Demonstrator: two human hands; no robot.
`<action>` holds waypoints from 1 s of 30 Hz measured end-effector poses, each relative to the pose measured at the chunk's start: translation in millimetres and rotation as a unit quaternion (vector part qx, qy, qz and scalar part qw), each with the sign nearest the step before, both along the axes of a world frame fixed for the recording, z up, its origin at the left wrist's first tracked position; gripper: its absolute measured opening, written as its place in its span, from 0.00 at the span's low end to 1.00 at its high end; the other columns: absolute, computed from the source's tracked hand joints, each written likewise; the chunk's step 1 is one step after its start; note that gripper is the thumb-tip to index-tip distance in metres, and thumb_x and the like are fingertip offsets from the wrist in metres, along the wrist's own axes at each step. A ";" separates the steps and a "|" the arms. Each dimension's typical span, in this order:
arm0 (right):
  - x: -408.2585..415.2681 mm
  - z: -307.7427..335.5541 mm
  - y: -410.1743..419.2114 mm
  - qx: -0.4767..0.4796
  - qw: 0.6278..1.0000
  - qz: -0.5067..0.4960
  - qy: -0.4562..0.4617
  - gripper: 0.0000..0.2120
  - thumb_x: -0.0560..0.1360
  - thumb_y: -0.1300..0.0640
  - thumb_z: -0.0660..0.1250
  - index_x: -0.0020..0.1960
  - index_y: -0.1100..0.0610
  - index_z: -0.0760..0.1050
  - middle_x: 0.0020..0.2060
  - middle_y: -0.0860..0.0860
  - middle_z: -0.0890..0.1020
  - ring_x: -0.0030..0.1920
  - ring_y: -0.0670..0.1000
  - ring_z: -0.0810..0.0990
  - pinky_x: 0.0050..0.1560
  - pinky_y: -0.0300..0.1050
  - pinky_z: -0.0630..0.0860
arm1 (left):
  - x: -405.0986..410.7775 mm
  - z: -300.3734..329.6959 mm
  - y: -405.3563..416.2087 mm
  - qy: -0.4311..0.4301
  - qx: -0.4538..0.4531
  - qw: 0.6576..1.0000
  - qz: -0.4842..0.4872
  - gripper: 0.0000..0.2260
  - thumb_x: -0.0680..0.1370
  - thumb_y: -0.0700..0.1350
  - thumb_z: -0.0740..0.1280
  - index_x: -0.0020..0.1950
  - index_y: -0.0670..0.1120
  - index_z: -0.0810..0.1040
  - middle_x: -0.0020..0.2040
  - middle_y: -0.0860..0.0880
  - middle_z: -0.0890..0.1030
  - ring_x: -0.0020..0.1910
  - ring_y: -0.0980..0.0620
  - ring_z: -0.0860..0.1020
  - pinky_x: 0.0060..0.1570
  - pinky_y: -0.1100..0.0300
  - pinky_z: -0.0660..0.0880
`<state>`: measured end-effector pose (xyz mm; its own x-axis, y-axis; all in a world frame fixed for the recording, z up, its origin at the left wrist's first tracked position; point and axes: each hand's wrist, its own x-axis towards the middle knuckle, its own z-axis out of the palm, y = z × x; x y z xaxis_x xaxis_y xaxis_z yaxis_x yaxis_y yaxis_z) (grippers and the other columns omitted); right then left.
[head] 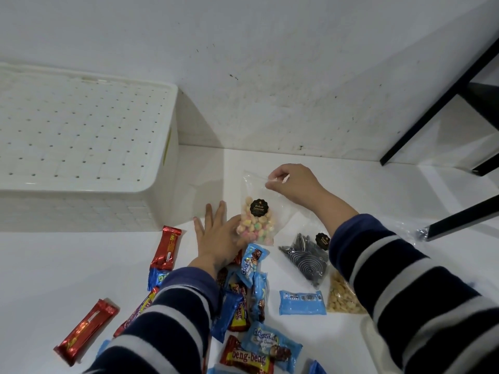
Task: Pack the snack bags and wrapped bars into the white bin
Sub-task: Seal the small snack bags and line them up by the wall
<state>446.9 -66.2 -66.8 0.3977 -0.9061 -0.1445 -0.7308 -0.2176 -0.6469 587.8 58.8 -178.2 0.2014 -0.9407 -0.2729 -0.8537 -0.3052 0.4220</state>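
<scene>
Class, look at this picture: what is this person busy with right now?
A person is handling a clear bag of pastel biscuits. The right hand pinches its top edge, while the left hand, fingers straight, supports it from below. The white bin beside it looks empty. Wrapped bars and other snack bags lie loose on the white surface, not yet packed.

A clear bag of pastel biscuits (256, 211) is held upright above the scattered wrapped bars. The white bin (81, 147), perforated, stands at the far left. A bag of dark swirl cookies (306, 259) and a bag of pale nuts (341, 295) lie right; red bars (85, 330) lie left.
</scene>
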 end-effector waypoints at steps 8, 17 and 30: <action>12.0 -1.2 -2.7 0.013 1.000 -0.006 0.006 0.03 0.75 0.59 0.67 0.43 0.54 0.78 0.36 0.40 0.75 0.43 0.47 0.75 0.40 0.39 0.71 | -0.3 -0.2 1.9 -0.001 -0.002 1.000 0.005 0.27 0.77 0.65 0.57 0.74 0.60 0.61 0.79 0.50 0.40 0.76 0.44 0.33 0.71 0.39 0.33; 24.2 -0.4 -3.0 -0.010 0.999 0.005 0.033 0.06 0.74 0.58 0.67 0.39 0.50 0.78 0.34 0.39 0.75 0.44 0.46 0.75 0.45 0.41 0.71 | -0.7 -0.6 1.8 -0.025 0.017 1.000 -0.008 0.34 0.76 0.68 0.53 0.78 0.58 0.45 0.79 0.49 0.37 0.75 0.43 0.31 0.71 0.39 0.33; 38.3 3.5 1.1 -0.037 0.994 -0.005 0.104 0.08 0.74 0.58 0.64 0.44 0.50 0.81 0.41 0.41 0.79 0.51 0.48 0.77 0.57 0.50 0.63 | -1.7 -2.5 0.5 -0.057 0.035 0.998 -0.020 0.35 0.77 0.68 0.50 0.78 0.55 0.40 0.78 0.49 0.34 0.74 0.42 0.30 0.71 0.38 0.32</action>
